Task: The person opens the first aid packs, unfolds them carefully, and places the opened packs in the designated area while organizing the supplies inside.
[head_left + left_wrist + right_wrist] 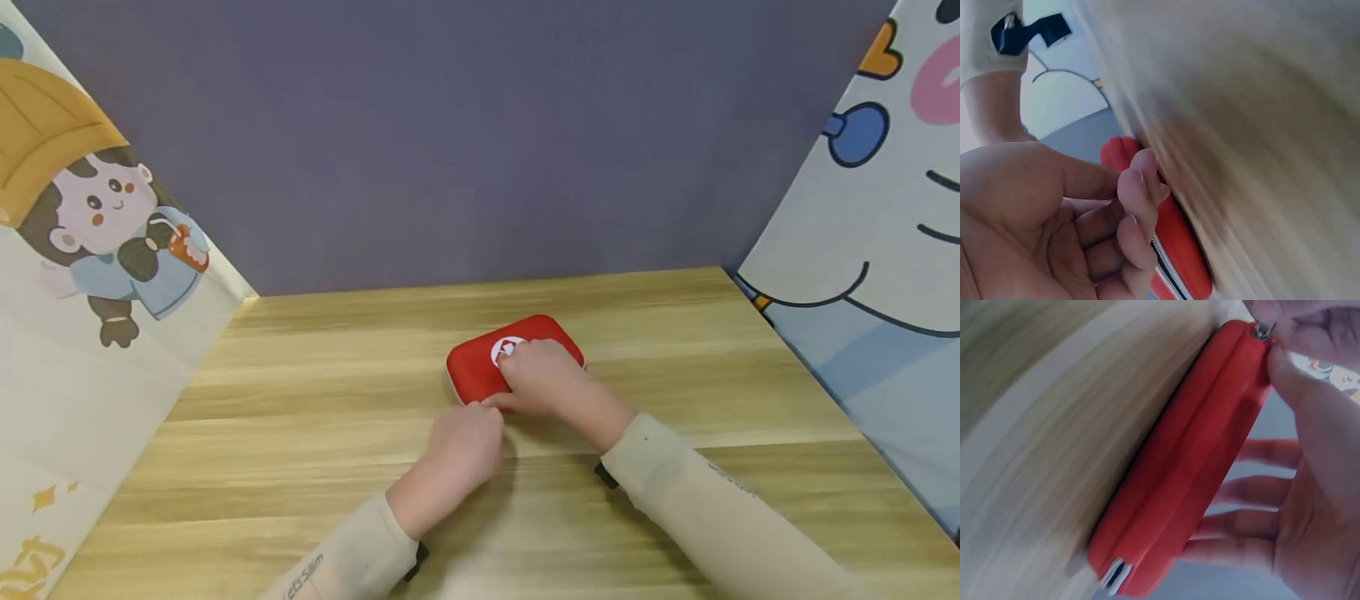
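Observation:
A red zippered case (474, 367) with a round white emblem lies flat on the wooden table. At its near left corner my left hand (467, 443) pinches the zipper pull. The metal slider (1262, 331) shows beside those fingertips in the right wrist view. My right hand (549, 379) rests on the lid and partly covers the emblem. Its fingers stretch across the top, while its thumb touches the near edge close to the slider. In the left wrist view, part of the zipper (1169, 272) runs along the case's side; the pull itself is hidden by the fingers.
The wood-grain table (315, 450) spreads out on all sides of the case. A plain grey-purple panel (480, 142) rises behind it. Panels with cartoon prints stand at the left (142, 358) and the right (817, 242).

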{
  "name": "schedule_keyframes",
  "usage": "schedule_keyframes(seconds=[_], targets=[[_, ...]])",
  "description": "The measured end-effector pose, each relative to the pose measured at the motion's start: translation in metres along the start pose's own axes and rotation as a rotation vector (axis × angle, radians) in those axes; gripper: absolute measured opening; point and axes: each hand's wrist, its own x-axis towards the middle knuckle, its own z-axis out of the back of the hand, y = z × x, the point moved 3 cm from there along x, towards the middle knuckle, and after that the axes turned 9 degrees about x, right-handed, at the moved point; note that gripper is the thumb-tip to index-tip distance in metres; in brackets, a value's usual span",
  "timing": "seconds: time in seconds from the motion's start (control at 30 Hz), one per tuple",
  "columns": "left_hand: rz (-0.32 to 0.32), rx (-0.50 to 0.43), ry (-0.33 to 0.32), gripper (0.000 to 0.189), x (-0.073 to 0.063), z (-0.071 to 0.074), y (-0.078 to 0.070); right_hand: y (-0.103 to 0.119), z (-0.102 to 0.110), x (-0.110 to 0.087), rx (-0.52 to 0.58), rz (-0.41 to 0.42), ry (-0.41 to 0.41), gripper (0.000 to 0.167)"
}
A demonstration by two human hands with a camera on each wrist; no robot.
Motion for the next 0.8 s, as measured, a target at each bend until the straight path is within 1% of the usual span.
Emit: schedule_keyframes(seconds=[0.13, 0.23, 0.3, 0.37, 0.53, 0.57, 0.6, 0.7, 0.77, 0.8], targets=[[0.016, 0.011, -0.001, 0.004, -0.001, -0.002, 0.007, 0.01, -0.004, 0.002, -0.012, -0.043, -0.039, 0.053], [0.018, 0.004, 0.0, 0.006, -0.001, -0.002, 0.012, 0.014, -0.005, 0.003, -0.023, -0.083, -0.051, 0.054], [0.015, -0.008, 0.011, 0.006, 0.0, -0.002, 0.014, 0.017, -0.005, 0.003, -0.012, -0.108, -0.043, 0.053], [0.014, -0.055, 0.013, 0.008, 0.002, -0.002, 0.015, 0.019, -0.005, 0.002, -0.005, -0.123, -0.041, 0.051], [0.011, -0.214, 0.012, 0.036, 0.005, -0.004, 0.02, 0.022, -0.004, 0.005, 0.017, -0.124, -0.024, 0.041], [0.005, -0.228, 0.01, 0.042, 0.005, -0.004, 0.021, 0.022, -0.005, 0.006, 0.02, -0.124, -0.019, 0.04], [0.0, -0.237, 0.01, 0.044, 0.004, -0.005, 0.022, 0.023, -0.005, 0.006, 0.023, -0.123, -0.014, 0.04], [-0.033, -0.239, 0.01, 0.043, 0.001, -0.004, 0.025, 0.024, -0.005, 0.003, 0.021, -0.134, -0.008, 0.044], [-0.07, -0.244, 0.016, 0.033, -0.002, -0.001, 0.027, 0.025, -0.007, -0.001, 0.025, -0.138, -0.016, 0.047], [-0.091, -0.267, 0.032, 0.029, -0.004, 0.001, 0.028, 0.026, -0.007, -0.004, 0.029, -0.138, -0.011, 0.053]])
